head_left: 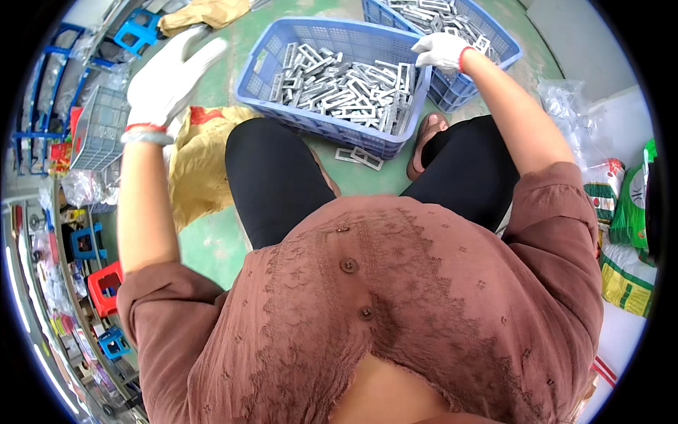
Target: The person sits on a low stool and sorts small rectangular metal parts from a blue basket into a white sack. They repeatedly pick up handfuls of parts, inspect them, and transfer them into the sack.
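My left hand (pixel 164 81), in a white knit glove, is raised at the left above a yellow-brown woven sack (pixel 201 166). Its fingers are spread and nothing is in them. Between my knees and beyond sits a blue plastic basket (pixel 318 116), partly filled with grey rectangular metal frames (pixel 339 85). At that basket's far right corner, my gloved right hand (pixel 441 52) has its fingers bent over the rim. The palm side is hidden. Two loose frames (pixel 360 157) lie on the floor against the basket's near side.
A second blue basket (pixel 452 88) with similar parts stands behind on the right. Shelving with a grey crate (pixel 101 127), a red stool (pixel 104 288) and blue stools (pixel 138 32) lines the left. Plastic bags (pixel 565 116) and printed sacks (pixel 625 279) lie along the right wall.
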`<act>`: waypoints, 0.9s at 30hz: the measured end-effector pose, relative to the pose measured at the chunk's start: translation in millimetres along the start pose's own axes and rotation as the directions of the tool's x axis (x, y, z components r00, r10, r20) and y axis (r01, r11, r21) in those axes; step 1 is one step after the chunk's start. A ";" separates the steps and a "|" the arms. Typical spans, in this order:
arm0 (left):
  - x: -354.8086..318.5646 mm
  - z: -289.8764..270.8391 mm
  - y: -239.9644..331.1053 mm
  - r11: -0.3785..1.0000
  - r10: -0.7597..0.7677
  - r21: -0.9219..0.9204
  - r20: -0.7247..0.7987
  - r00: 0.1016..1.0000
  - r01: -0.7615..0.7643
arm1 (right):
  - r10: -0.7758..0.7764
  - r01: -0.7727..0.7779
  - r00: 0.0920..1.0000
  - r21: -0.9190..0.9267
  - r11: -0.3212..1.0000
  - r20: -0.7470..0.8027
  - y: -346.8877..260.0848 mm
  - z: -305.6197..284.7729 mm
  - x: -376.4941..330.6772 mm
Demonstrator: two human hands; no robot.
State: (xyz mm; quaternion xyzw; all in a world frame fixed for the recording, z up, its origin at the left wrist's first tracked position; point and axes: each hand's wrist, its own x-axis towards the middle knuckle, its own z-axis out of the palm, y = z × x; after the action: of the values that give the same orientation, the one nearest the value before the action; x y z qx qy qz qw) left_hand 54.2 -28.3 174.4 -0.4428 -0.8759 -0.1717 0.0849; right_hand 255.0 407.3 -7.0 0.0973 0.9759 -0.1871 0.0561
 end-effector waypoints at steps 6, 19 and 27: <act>65.0 122.5 64.9 0.914 0.069 -0.405 0.087 0.994 -0.028 | 0.100 0.032 0.937 -0.367 0.930 0.335 -26.5 56.5 56.1; 93.1 199.9 36.2 0.317 -0.037 -0.816 0.499 0.866 0.484 | 0.082 0.339 0.757 -0.496 0.800 0.649 -9.8 218.3 101.5; 91.8 208.6 20.3 0.294 -0.009 -0.815 0.520 0.854 0.500 | 0.041 0.450 0.737 -0.535 0.715 0.674 -27.8 207.1 101.0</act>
State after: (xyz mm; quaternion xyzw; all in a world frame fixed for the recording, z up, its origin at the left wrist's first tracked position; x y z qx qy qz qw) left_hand 16.8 129.8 13.3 -0.2849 -0.6718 -0.5521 -0.4034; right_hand 165.8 321.2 -203.1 -0.1164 0.8990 0.1487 0.3951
